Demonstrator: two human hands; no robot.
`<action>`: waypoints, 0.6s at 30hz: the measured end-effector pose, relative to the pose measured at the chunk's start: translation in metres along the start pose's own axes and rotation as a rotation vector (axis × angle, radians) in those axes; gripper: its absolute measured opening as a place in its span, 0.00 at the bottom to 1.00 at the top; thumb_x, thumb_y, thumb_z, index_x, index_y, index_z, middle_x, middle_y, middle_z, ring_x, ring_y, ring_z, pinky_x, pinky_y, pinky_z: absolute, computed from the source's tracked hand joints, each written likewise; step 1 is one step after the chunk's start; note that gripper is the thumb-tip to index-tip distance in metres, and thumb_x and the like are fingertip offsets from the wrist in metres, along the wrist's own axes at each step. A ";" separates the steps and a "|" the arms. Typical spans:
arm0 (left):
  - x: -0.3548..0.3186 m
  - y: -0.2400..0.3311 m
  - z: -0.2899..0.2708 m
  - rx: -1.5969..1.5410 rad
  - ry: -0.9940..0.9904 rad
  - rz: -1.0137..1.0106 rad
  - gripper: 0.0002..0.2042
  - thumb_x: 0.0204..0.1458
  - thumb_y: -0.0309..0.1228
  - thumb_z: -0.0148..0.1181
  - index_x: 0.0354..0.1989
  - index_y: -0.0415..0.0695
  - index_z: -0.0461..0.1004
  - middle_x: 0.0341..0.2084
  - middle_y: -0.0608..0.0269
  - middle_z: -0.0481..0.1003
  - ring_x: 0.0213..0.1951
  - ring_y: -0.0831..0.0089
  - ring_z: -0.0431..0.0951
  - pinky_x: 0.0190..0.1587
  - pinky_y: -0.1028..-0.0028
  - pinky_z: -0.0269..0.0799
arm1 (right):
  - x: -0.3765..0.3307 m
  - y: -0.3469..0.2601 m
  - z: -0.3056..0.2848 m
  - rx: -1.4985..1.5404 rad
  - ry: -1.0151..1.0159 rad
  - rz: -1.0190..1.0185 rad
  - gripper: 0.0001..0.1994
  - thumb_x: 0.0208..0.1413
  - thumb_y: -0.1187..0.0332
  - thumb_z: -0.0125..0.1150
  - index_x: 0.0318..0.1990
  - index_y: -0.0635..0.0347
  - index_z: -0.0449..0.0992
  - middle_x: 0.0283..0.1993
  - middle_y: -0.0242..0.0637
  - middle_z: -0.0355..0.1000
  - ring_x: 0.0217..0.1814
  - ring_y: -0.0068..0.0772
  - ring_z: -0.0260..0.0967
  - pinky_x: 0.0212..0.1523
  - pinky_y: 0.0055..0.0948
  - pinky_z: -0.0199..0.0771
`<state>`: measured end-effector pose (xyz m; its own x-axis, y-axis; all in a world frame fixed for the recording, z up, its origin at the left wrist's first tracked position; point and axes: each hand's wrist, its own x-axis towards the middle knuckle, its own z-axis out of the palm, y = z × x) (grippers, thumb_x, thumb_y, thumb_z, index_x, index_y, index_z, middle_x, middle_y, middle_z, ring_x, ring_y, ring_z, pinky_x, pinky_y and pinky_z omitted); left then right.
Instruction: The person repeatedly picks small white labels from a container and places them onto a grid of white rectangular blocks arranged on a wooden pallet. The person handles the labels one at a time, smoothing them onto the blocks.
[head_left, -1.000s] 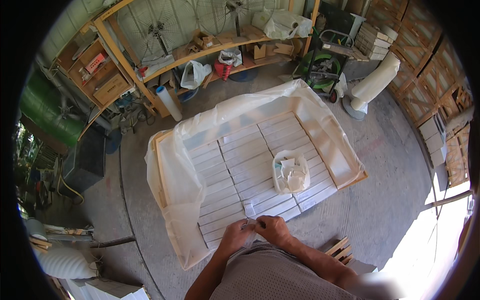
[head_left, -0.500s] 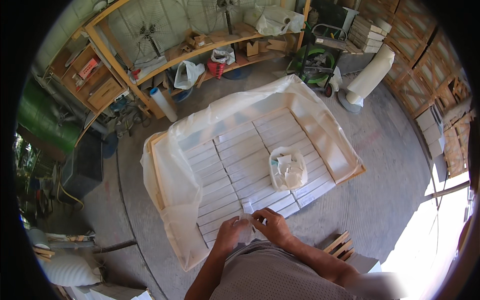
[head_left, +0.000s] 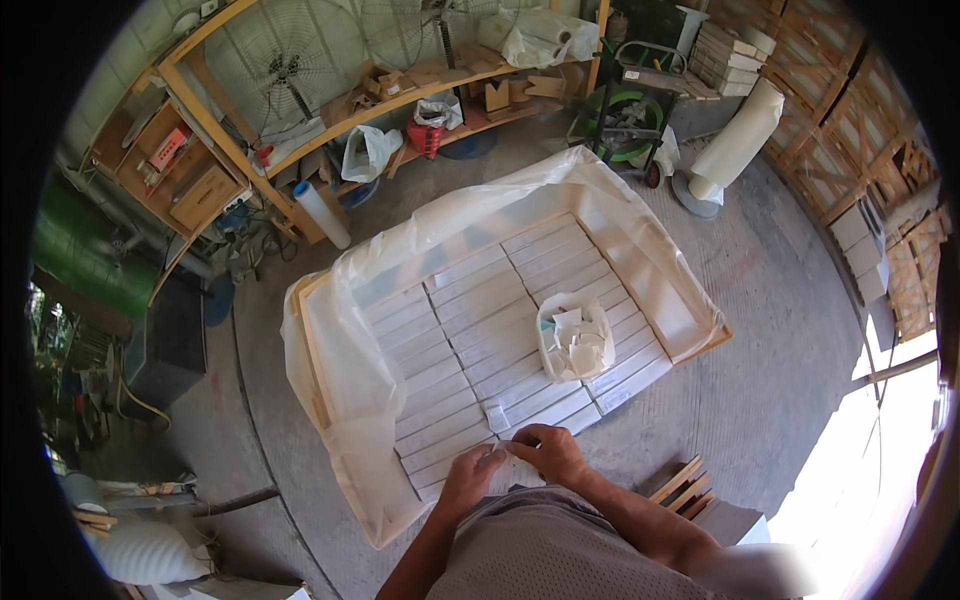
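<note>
My left hand (head_left: 474,474) and my right hand (head_left: 550,454) meet close in front of my body, over the near edge of a wooden crate. Their fingers pinch a small pale, translucent piece (head_left: 503,446), perhaps thin plastic; its exact kind is unclear. Below and beyond them, rows of long white boxes (head_left: 474,335) fill the crate. A plastic-lined container (head_left: 546,352) of white, card-like pieces (head_left: 585,352) stands on the boxes, beyond my right hand. Just past my fingertips a small clear plastic packet (head_left: 496,415) lies on the boxes.
Translucent plastic sheeting (head_left: 365,350) drapes over the crate's wooden frame (head_left: 312,375). Behind stands a wooden shelf (head_left: 395,98) with fans and bags. A hand truck (head_left: 640,100) and a large wrapped roll (head_left: 738,140) are at the far right. Wooden slats (head_left: 680,482) lie near my right forearm.
Both hands have shifted slightly down. The clear film that spread between them now shows only as a small pale bit at the fingertips. The container has stayed put.
</note>
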<state>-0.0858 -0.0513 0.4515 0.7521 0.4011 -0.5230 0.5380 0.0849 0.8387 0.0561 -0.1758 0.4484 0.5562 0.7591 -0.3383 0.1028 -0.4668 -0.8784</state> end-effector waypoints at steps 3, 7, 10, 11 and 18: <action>0.002 -0.002 0.004 -0.030 0.019 -0.019 0.16 0.60 0.38 0.53 0.39 0.34 0.74 0.25 0.60 0.74 0.29 0.76 0.70 0.35 0.74 0.67 | 0.000 0.010 0.003 -0.155 0.055 -0.105 0.11 0.53 0.65 0.65 0.37 0.65 0.80 0.33 0.42 0.79 0.34 0.33 0.78 0.38 0.30 0.76; 0.011 -0.025 0.015 -0.121 0.047 0.034 0.16 0.61 0.39 0.52 0.40 0.35 0.75 0.25 0.63 0.74 0.26 0.77 0.70 0.31 0.76 0.66 | -0.002 0.016 0.009 -0.200 0.089 -0.039 0.11 0.54 0.65 0.63 0.39 0.64 0.80 0.33 0.41 0.79 0.34 0.33 0.78 0.37 0.30 0.76; 0.015 0.003 0.011 -0.709 -0.102 -0.300 0.17 0.61 0.39 0.51 0.46 0.36 0.74 0.26 0.64 0.74 0.24 0.78 0.69 0.27 0.77 0.64 | 0.003 0.026 0.004 -0.005 0.083 0.134 0.11 0.54 0.64 0.62 0.40 0.62 0.80 0.32 0.42 0.78 0.33 0.35 0.78 0.37 0.31 0.76; 0.018 0.002 0.015 -0.664 -0.075 -0.277 0.17 0.61 0.39 0.51 0.47 0.36 0.74 0.26 0.64 0.74 0.24 0.79 0.68 0.25 0.78 0.62 | 0.004 0.027 0.003 0.028 0.079 0.161 0.12 0.55 0.63 0.62 0.40 0.62 0.80 0.32 0.43 0.78 0.32 0.37 0.78 0.37 0.31 0.76; 0.064 -0.029 0.047 -0.331 -0.057 -0.193 0.20 0.55 0.39 0.59 0.48 0.34 0.73 0.27 0.64 0.74 0.26 0.81 0.69 0.28 0.80 0.65 | 0.020 0.052 -0.017 0.059 0.033 0.219 0.13 0.55 0.62 0.63 0.42 0.62 0.80 0.32 0.41 0.79 0.31 0.28 0.76 0.35 0.29 0.75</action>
<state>-0.0351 -0.0709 0.3867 0.6740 0.2979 -0.6759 0.5269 0.4474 0.7226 0.0863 -0.1931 0.4013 0.5871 0.6269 -0.5122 -0.0714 -0.5902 -0.8041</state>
